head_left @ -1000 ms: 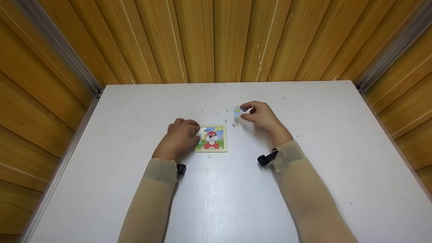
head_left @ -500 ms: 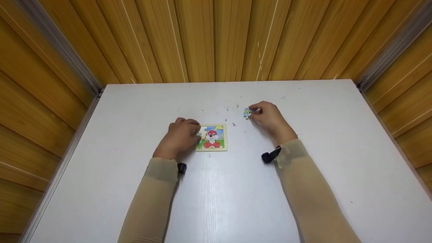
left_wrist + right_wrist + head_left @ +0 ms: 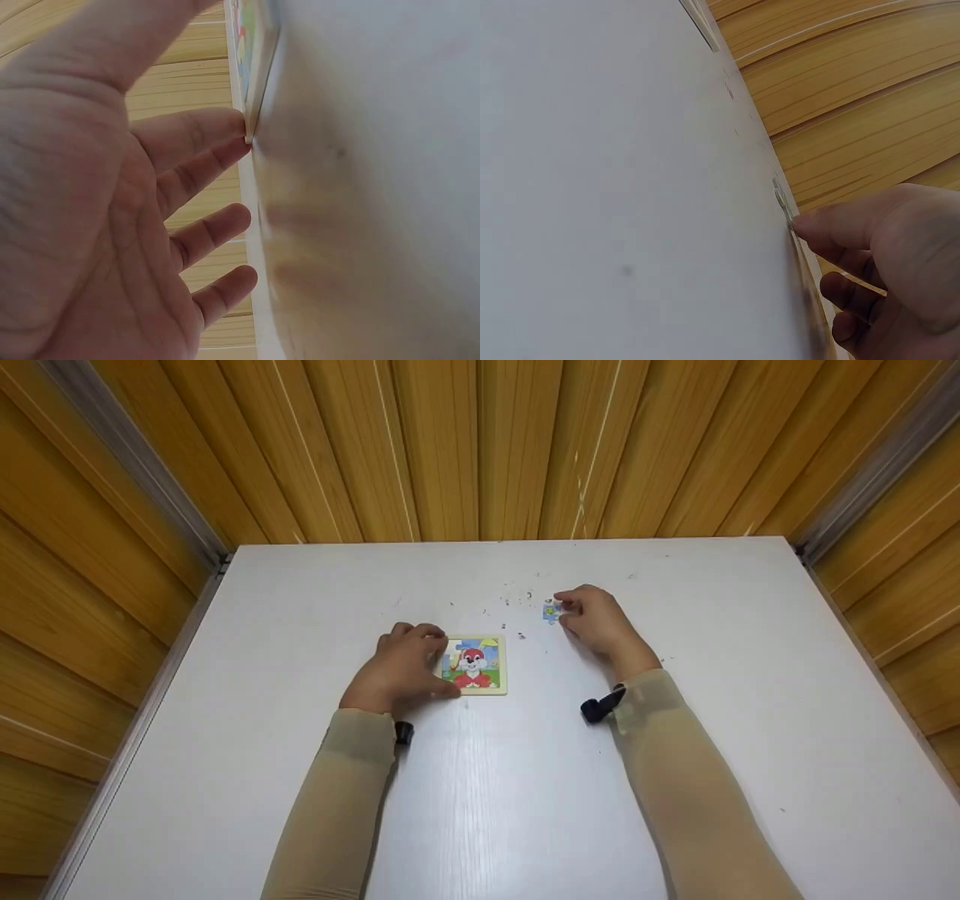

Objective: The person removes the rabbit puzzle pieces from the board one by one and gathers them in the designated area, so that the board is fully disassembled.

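Note:
A small square jigsaw puzzle board (image 3: 503, 666) with a pale wooden rim lies on the table. It shows a red and white rabbit (image 3: 472, 660); a pale gap appears at its upper left. My left hand (image 3: 401, 666) holds the board by its left side, thumb at the near edge and index finger at the far left corner. In the left wrist view two fingertips (image 3: 232, 124) meet the board's corner, the other two stand free. To the right of the board, my right hand (image 3: 598, 619) pinches a blue jigsaw piece (image 3: 550, 612) with a yellow-green spot between thumb and fingertips, low over the table.
The white table (image 3: 465, 795) ends at a wood-panelled wall (image 3: 480, 450) behind it, with more panels at both sides. Small dark specks (image 3: 521, 636) are scattered between and beyond the hands. A black wrist camera (image 3: 596, 710) sits at the right cuff.
My right hand has shifted slightly right with the piece, away from the board, and the piece has turned a little. My left thumb has moved from the board's left side to its near edge.

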### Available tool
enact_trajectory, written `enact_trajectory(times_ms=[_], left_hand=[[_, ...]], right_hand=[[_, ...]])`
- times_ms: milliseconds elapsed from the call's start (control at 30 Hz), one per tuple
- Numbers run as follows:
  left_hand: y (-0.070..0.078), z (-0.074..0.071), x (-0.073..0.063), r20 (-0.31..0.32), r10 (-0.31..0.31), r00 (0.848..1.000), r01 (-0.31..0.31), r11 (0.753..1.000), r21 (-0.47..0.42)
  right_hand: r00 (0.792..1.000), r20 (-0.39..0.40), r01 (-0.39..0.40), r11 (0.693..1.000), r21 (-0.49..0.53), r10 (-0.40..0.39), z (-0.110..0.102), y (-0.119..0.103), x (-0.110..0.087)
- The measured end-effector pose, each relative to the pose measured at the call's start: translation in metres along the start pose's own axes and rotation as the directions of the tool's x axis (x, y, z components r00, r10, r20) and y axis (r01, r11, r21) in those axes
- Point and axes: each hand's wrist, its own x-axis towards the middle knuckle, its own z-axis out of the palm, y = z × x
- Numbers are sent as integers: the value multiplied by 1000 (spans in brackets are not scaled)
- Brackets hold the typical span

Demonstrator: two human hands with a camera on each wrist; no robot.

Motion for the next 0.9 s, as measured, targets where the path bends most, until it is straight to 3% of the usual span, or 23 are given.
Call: enact_trajectory(times_ms=[400, 667, 900], left_hand=[[2, 2, 3, -13, 19, 1000, -19, 1000, 15], [-3, 3, 2, -18, -11, 1000, 12, 999, 34], [-10, 4, 3, -24, 4, 1000, -3, 998, 57]], right_hand=[[999, -34, 19, 988, 152, -14, 13, -31, -6], [991, 34, 123, 972, 202, -132, 39, -68, -9], [982, 77, 147, 960, 239, -170, 60, -92, -5]])
